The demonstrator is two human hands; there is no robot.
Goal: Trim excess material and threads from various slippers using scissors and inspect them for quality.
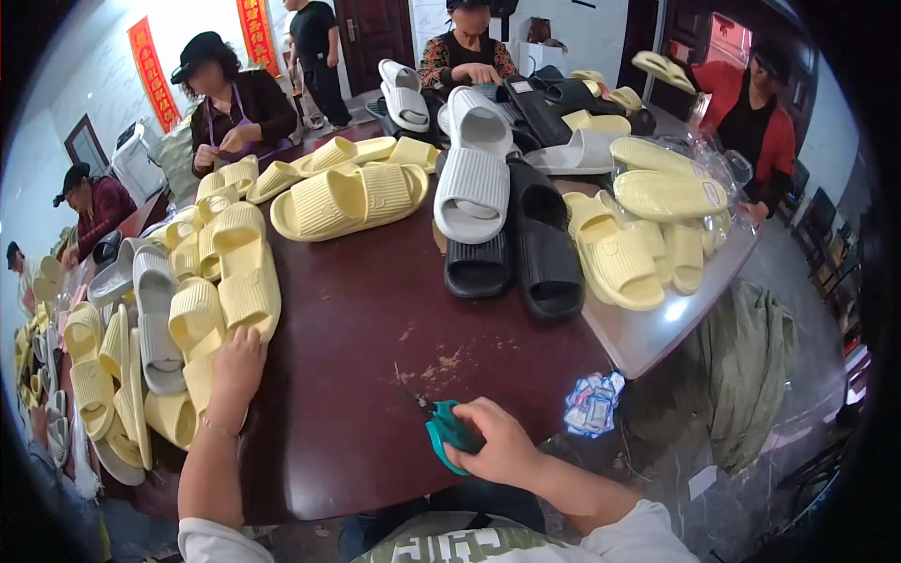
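1. A dark red-brown table (375, 319) is filling the middle of a crowded workroom, its top showing scuffed pale patches near the front edge; a lighter grey tabletop (648, 338) is adjoining it on the right.
2. Several people are sitting or standing around the far side, and red banners (150, 70) are hanging on the pale wall behind them.
3. Yellow slippers (347, 197) are lying in heaps across the left and far parts of the table, with white slippers (472, 178) and black slippers (544, 253) lying near the middle.
4. A clear plastic bag (699, 178) on the right is holding more yellow pairs; it is lying open on the grey top.
5. The left hand (235, 366) is resting on a yellow slipper (211, 361) at the edge of the left pile, fingers slightly curled over it, not clearly gripping.
6. The right hand (497, 441) is closing around teal-handled snips (446, 432) near the front edge, the thin blades pointing up-left over bare wood.
7. A small bundle of printed tags (593, 403) is lying just right of that hand, beyond the table's corner.
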